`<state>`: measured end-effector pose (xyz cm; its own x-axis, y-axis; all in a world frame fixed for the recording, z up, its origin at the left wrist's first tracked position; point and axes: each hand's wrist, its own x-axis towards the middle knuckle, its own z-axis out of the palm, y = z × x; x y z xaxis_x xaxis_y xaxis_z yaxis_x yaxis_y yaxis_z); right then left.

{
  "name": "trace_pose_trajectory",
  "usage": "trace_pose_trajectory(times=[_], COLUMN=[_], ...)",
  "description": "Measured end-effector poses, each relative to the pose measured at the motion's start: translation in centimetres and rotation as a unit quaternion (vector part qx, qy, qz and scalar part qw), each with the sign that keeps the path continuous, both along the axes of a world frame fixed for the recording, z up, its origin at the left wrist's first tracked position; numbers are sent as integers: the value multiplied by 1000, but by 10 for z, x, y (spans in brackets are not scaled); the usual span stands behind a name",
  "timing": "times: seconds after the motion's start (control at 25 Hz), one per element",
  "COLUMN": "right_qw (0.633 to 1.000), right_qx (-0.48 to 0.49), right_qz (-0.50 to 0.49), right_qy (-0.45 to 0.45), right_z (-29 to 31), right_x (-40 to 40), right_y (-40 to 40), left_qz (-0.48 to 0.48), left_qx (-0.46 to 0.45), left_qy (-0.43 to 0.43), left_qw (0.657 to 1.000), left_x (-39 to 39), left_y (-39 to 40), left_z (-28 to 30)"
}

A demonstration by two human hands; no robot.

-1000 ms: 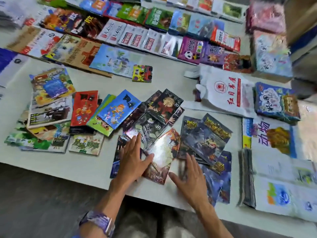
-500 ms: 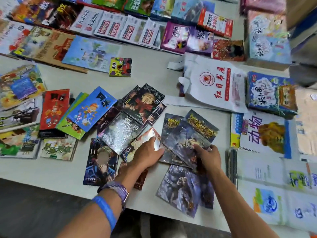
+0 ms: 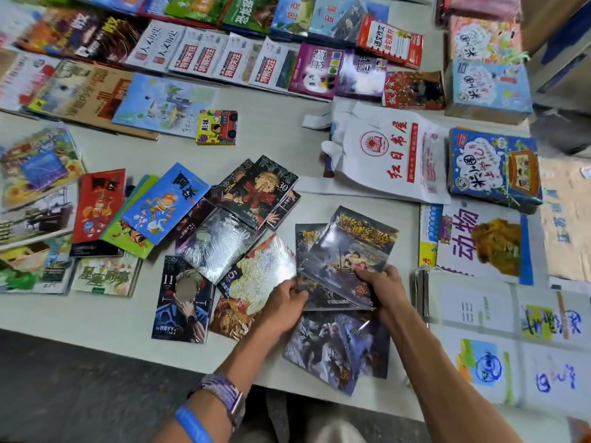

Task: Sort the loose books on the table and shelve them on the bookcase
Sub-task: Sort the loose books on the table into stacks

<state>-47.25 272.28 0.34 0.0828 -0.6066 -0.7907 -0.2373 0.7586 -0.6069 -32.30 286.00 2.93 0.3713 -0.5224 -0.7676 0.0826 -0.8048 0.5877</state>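
Left hand (image 3: 286, 300): fingers curled, pinching near-left edge of dark comic stack (image 3: 343, 263).
Right hand (image 3: 382, 284): thumb and fingers gripping stack's near-right corner.
Stack: near-centre of table (image 3: 278, 132), over another dark comic (image 3: 335, 350).

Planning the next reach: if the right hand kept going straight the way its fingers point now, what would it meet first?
The right hand points up and left, its grip on the dark book. Going straight on, it would probably meet the shiny wrapped book first, then the "30" book. Height above the table is unclear.

Left hand (image 3: 283, 303) covers a dark book's (image 3: 315, 297) corner.
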Motion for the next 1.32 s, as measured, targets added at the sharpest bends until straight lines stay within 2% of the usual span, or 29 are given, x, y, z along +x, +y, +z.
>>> trace_pose_trajectory(times=[0.24,0.32,0.44,0.52,0.68,0.8,0.88,0.92,1.0,1.08,1.16,1.24,1.32], right_qw=[998,999,989,971,987,989,974,963,965,985,994,992,993], right_qx=[15,-6,-60,-93,-44,-48,-55,-57,-64,-37,42,74,48], right_qz=[-56,-33,34,100,88,100,167,199,184,94,19,34,61], right_qy=[-15,27,128,195,125,96,144,170,174,143,103,92,94], right_z=[15,8,-2,-3,12,17,13,9,4,2,0,-1,-8], right_x=[-55,-66,-76,-81,-79,-72,-67,-64,-58,-57,-61,-67,-71], right_y=[85,110,126,121,95,88,92,96,99,94,87,84,83], left_qz=[-119,-136,-108,-99,-140,-134,-141,-132,-105,-50,23,49,28], left_qx=[13,23,16,11,46,52,58,55,48,54,67,80,84], left_qy=[-58,-98,-146,-129,-61,-101,-127,-123,-98,-53,25,86,103], left_qw=[991,986,983,987,987,984,980,982,988,996,997,992,991], left_x=[-24,-32,-29,-24,-32,-46,-53,-55,-56,-50,-42,-41,-43], left_y=[58,74,79,73,48,41,40,38,34,30,26,25,27], left_z=[-9,-20,-26,-27,-30,-34,-36,-34,-30,-29,-28,-27,-23])
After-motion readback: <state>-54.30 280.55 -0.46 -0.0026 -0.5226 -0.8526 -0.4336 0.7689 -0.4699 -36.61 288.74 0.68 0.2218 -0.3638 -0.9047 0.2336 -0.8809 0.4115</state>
